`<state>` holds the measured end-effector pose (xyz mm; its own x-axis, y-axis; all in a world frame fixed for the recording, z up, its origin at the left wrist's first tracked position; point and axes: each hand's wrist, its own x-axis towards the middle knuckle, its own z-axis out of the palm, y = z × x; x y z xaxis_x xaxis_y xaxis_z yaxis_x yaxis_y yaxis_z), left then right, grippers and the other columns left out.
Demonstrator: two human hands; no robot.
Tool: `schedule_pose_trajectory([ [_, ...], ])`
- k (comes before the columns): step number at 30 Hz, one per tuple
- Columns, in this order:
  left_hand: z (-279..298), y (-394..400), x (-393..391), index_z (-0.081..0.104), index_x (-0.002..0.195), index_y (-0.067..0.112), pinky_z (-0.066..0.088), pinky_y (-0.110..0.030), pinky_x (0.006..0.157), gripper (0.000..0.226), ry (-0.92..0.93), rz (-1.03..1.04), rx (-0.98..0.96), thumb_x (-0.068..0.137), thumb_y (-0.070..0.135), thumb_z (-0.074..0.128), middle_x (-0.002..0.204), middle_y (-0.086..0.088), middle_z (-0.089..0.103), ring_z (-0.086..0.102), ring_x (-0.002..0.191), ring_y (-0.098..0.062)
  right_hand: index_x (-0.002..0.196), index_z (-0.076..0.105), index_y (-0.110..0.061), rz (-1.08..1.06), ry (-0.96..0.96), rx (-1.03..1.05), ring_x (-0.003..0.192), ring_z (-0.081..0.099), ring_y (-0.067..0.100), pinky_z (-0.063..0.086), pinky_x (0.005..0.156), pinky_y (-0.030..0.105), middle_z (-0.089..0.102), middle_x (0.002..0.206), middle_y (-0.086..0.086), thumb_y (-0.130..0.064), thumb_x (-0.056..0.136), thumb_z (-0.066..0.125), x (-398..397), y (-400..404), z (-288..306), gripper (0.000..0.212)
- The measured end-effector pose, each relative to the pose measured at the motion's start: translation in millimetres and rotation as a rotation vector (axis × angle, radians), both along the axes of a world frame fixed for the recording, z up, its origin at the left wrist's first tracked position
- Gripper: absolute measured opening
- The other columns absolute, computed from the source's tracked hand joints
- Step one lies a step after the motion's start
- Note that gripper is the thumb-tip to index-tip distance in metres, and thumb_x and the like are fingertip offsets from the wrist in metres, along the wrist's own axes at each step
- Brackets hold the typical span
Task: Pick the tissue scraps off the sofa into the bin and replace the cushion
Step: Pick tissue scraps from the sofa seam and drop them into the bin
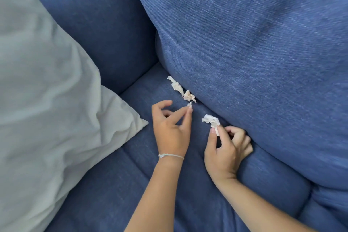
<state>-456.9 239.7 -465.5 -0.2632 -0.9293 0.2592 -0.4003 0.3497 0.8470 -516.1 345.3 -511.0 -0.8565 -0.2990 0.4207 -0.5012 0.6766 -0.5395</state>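
Note:
Two white tissue scraps lie on the blue sofa seat [188,184] at the foot of the big blue back cushion [254,52]: a long one [176,85] and a crumpled one [188,96] right of it. My left hand [170,128] pinches a tiny tissue bit [189,104] between thumb and forefinger, just below the crumpled scrap. My right hand [226,150] pinches a larger crumpled tissue scrap [211,119] by its tail, lifted slightly off the seat. A grey cushion [47,90] leans at the left. The bin is out of view.
The blue sofa arm or side panel [98,30] rises behind the grey cushion. A thin string bracelet [170,155] sits on my left wrist. The seat fabric has stitched channels running towards me.

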Motion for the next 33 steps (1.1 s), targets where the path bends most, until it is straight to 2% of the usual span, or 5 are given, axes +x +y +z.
schedule_pose_trajectory([
  [12, 30, 47, 79, 0.083, 0.091, 0.028, 0.049, -0.025, 0.098, 0.014, 0.31, 0.122, 0.286, 0.083, 0.017, 0.081, 0.124, 0.005, 0.052, 0.054, 0.123, -0.011, 0.088, 0.079, -0.02, 0.004, -0.136, -0.072, 0.097, 0.05, 0.036, 0.034, 0.088, 0.048, 0.06, 0.099, 0.008, -0.025, 0.089, 0.067, 4, -4, 28, 0.014],
  [19, 70, 51, 139, 0.082, 0.09, 0.033, 0.046, -0.027, 0.101, 0.009, 0.403, 0.302, 0.261, 0.084, 0.026, 0.08, 0.123, 0.01, 0.055, 0.052, 0.12, -0.002, 0.097, 0.079, -0.013, 0.364, -0.331, -0.233, 0.101, 0.048, 0.03, 0.041, 0.095, 0.054, 0.055, 0.105, 0.006, -0.017, 0.094, 0.069, 67, -27, 72, 0.011],
  [22, 98, 56, 187, 0.08, 0.092, 0.04, 0.052, -0.035, 0.098, 0.009, 0.421, 0.36, 0.094, 0.085, 0.036, 0.077, 0.12, 0.007, 0.058, 0.059, 0.119, -0.014, 0.09, 0.075, -0.021, 0.615, -0.446, -0.328, 0.106, 0.044, 0.021, 0.044, 0.096, 0.034, 0.052, 0.108, -0.003, -0.023, 0.097, 0.063, 123, -39, 100, 0.013],
  [28, 138, 77, 356, 0.078, 0.095, 0.035, 0.047, -0.017, 0.089, 0.01, 0.185, 0.534, -0.3, 0.087, 0.038, 0.075, 0.113, 0.007, 0.061, 0.063, 0.109, -0.014, 0.089, 0.065, -0.055, 1.133, -0.563, -0.499, 0.1, 0.054, 0.015, 0.044, 0.082, 0.013, 0.047, 0.103, -0.01, -0.037, 0.096, 0.057, 264, -47, 156, 0.021],
  [33, 147, 102, 508, 0.073, 0.092, 0.037, 0.042, -0.004, 0.085, 0.01, -0.12, 0.802, -0.261, 0.086, 0.03, 0.077, 0.108, 0.006, 0.059, 0.058, 0.099, 0.01, 0.11, 0.074, -0.027, 1.523, -0.636, -0.334, 0.097, 0.051, 0.017, 0.041, 0.087, 0.017, 0.044, 0.096, -0.012, -0.04, 0.097, 0.057, 402, -46, 151, 0.025],
])
